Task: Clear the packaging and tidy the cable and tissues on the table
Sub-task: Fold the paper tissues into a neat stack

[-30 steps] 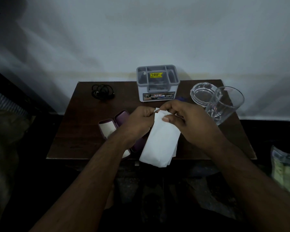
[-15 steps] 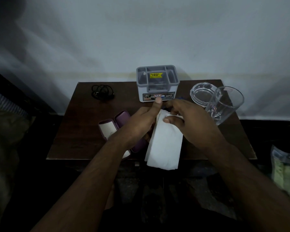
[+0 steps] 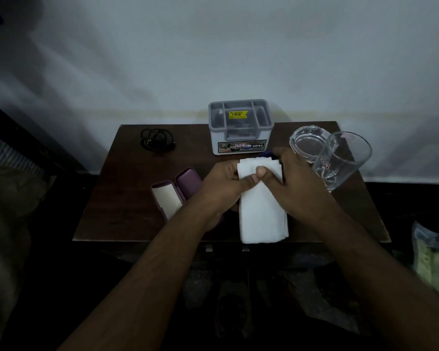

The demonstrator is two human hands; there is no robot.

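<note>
Brightness: the scene is looking dim and underexposed; the floor below is sinking into near black
Light: soft light is falling on the wall [image 3: 238,46]; broad blurry shadows are crossing it
Glare: the white tissues [image 3: 262,211] are standing out brightest
Edges: the corners are darkening and bending

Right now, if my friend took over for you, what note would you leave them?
Left hand and right hand both pinch the top of the folded white tissues, which reach the table's near edge.
Black cable lies coiled at the far left corner, untouched.
Grey organiser box stands at the back; open purple case sits left of the tissues.
Done: tissues gathered.
Left: put tissues away, tidy cable.
</note>
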